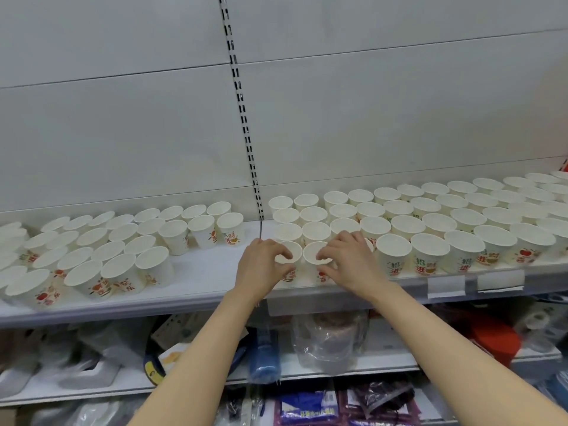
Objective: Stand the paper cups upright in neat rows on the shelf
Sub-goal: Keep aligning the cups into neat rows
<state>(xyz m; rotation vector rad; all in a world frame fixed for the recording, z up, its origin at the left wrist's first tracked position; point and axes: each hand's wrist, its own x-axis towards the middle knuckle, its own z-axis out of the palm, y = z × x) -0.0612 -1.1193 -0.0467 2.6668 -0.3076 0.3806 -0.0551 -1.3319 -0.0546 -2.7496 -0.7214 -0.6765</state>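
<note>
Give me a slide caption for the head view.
Both hands grip two front-row paper cups on the shelf.

Cups (393,229) in rows on shelf (203,272)

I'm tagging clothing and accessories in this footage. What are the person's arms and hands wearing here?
Nothing that shows. The left hand and right hand are bare, with no gloves, rings, watch or bracelet in view. Both forearms are bare as far as the bottom edge of the picture, with no sleeve showing.
</note>
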